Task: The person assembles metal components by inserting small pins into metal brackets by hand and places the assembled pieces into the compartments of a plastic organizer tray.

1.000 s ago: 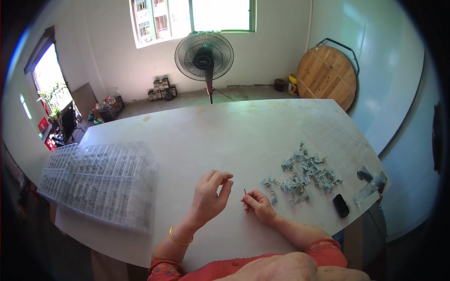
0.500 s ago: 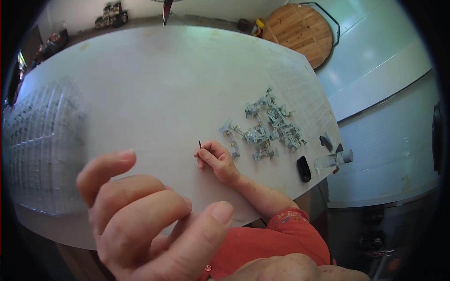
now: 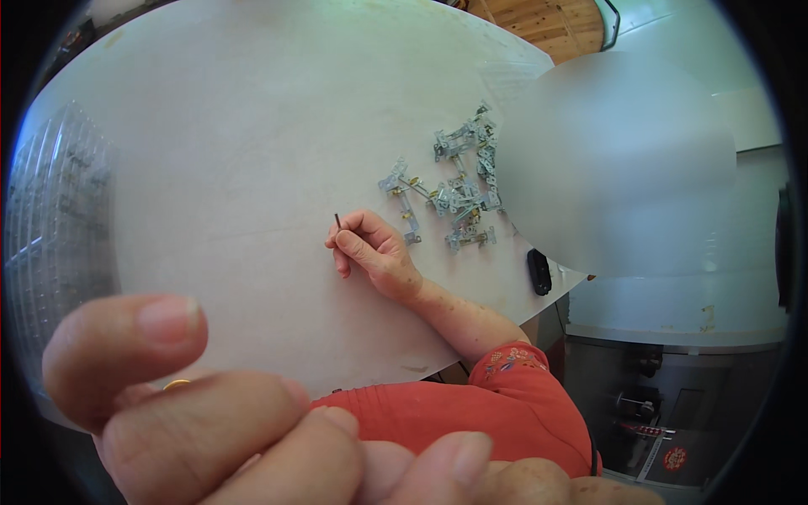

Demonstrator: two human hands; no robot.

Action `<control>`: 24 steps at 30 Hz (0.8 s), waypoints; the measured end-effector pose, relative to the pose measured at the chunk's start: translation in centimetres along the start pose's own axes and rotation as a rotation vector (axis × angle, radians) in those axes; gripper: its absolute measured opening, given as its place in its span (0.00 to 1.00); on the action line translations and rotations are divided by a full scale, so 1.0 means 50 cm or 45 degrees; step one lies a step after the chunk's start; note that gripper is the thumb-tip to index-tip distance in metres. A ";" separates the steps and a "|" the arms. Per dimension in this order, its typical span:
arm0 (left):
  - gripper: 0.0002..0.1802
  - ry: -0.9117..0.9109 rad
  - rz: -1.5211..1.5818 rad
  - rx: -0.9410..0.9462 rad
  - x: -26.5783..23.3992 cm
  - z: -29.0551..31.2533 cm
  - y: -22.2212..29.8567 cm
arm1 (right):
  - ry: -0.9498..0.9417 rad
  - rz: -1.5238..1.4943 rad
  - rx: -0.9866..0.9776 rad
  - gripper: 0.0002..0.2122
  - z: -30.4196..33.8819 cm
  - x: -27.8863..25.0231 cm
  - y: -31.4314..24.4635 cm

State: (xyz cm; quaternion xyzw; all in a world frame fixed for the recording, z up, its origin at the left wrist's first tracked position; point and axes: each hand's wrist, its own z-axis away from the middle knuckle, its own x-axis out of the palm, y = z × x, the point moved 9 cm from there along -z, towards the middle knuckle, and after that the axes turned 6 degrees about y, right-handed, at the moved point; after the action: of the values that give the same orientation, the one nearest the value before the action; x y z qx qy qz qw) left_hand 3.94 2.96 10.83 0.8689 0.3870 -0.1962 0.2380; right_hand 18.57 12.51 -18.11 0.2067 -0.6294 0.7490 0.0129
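Note:
My right hand (image 3: 374,252) is over the near middle of the white table, its forearm coming from a red sleeve. A short thin dark rod (image 3: 337,220) is pinched between thumb and forefinger, its end pointing up. Very close to the camera, my left hand (image 3: 219,429) fills the lower left. Its fingers are bent, with one held apart from the others, and nothing shows in them. A yellow ring (image 3: 178,384) is on one finger. Right of my right hand lies a loose heap of metal brackets (image 3: 459,198) with small brass-coloured parts.
Clear plastic trays (image 3: 63,202) stand stacked at the table's left edge. A black case (image 3: 539,272) lies near the right edge of the table (image 3: 236,151). A pale blurred disc (image 3: 619,164) hides part of the right side. Behind is a round wooden top (image 3: 547,21).
The view has shifted, so the table sits higher in it. My left hand has moved lower and looms larger. The blurred disc now covers the clear bottle. My right hand still holds the rod.

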 end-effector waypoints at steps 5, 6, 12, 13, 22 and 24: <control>0.14 0.029 -0.148 0.068 0.001 -0.003 0.020 | 0.005 0.012 0.019 0.05 0.003 -0.009 0.000; 0.15 0.037 -0.164 0.088 0.005 -0.003 0.023 | 0.011 0.023 0.008 0.04 0.003 -0.015 -0.005; 0.14 0.377 -0.189 0.551 -0.058 0.052 -0.016 | -0.056 -0.005 0.089 0.04 -0.006 0.022 0.010; 0.14 0.337 -0.194 0.620 -0.045 0.034 0.009 | -0.054 -0.075 0.051 0.04 -0.003 0.022 -0.004; 0.09 0.143 0.354 -0.220 0.166 -0.013 -0.122 | -0.188 0.366 -0.164 0.04 0.017 0.036 -0.022; 0.07 -0.035 0.427 -0.227 0.237 -0.005 -0.124 | -0.242 0.582 -0.325 0.04 0.027 0.043 -0.035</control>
State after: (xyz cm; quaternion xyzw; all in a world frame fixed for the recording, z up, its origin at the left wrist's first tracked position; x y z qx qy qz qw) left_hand 6.60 13.62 3.18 0.8940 0.2494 -0.1303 0.3487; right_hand 17.48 11.05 -15.61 0.1252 -0.7473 0.6244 -0.1895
